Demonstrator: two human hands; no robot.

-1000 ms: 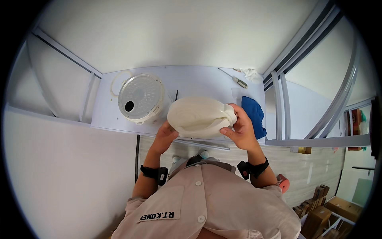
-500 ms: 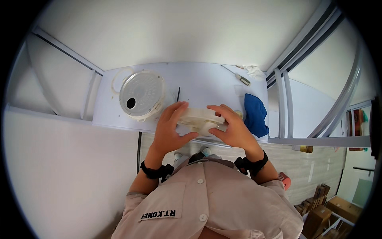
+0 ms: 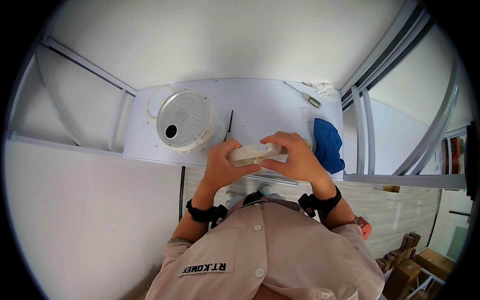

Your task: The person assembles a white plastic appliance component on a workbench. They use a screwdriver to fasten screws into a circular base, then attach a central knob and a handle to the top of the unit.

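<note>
Between my two hands, just above the front edge of the white table [image 3: 270, 112], is a cream plastic part [image 3: 246, 154] with a raised section. My left hand [image 3: 222, 162] grips its left end, thumb underneath on the near side. The fingers and thumb of my right hand [image 3: 292, 157] close on its right end. Left of my hands stands a round cream appliance body [image 3: 185, 122] with a silvery ribbed top plate and a dark oval hole. A thin dark screwdriver [image 3: 230, 122] lies between that body and my left hand, partly hidden.
A blue cloth [image 3: 327, 145] lies at the table's right side. Behind it are a screwdriver with a pale handle [image 3: 311, 100] and crumpled white material [image 3: 327, 90]. A cream ring [image 3: 150, 102] rests behind the appliance. Metal frame posts [image 3: 364, 130] stand at the right; cardboard boxes [image 3: 402, 275] are lower right.
The cream plastic part has been turned in my hands, showing a narrower side with a raised section. Both hands have shifted their hold. The whole view has moved slightly.
</note>
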